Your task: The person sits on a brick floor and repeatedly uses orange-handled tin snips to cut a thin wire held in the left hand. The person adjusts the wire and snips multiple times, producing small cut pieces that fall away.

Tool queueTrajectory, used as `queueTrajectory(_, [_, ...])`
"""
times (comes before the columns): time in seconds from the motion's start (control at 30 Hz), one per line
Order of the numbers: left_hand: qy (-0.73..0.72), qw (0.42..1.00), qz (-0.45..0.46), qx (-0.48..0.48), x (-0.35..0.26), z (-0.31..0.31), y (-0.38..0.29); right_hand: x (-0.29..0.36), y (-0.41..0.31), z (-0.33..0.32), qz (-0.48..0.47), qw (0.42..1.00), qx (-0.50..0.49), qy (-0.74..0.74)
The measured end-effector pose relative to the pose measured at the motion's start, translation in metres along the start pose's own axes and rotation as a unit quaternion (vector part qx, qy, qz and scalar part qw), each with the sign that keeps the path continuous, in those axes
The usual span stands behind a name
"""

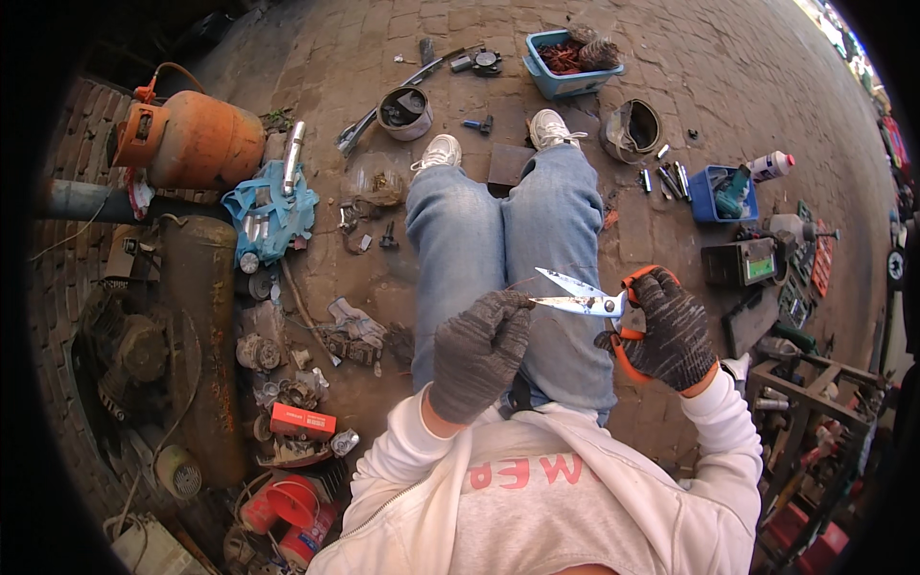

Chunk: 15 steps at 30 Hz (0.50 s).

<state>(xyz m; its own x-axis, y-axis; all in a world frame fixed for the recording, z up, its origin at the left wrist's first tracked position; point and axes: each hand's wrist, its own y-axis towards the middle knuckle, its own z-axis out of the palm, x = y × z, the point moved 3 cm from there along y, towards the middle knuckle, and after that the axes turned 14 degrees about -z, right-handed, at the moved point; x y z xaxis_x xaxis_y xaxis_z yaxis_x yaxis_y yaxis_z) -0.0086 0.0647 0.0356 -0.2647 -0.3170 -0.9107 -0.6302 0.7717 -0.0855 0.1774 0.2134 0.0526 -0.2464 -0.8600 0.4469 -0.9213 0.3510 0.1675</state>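
Observation:
My right hand (665,330), in a dark knit glove, holds orange-handled scissors (582,305) by their loops, with the blades spread and pointing left over my thighs. Close to the lower blade's tip, my left hand (481,356), gloved alike, has its fingertips pinched together. A thin reddish wire (523,282) rises from those fingertips toward the upper blade; what else the fingers hold is hidden. Beyond my knees, a metal block (509,165) lies between my shoes.
An orange gas cylinder (208,140) and a rusty tank (198,345) lie left. Ahead are a round tin (405,113) of parts and a light-blue bin (573,83) of reddish scrap. A blue bin (724,194), a battery (740,262) and a metal rack (819,395) stand right.

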Motion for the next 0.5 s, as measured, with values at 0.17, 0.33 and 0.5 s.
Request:
queueTrajectory(0.17, [0.076, 0.996, 0.029, 0.023, 0.002, 0.001, -0.001, -0.005, 0.001, 0.001, -0.001, 0.999, 0.027, -0.031])
queueTrajectory(0.33, [0.087, 0.992, 0.069, 0.055, 0.002, 0.0, -0.001, -0.014, 0.004, 0.004, -0.029, 0.998, 0.04, -0.038])
queueTrajectory(0.5, [0.059, 0.992, 0.031, 0.11, 0.006, -0.003, 0.002, -0.023, 0.007, 0.009, -0.032, 0.997, 0.04, -0.061])
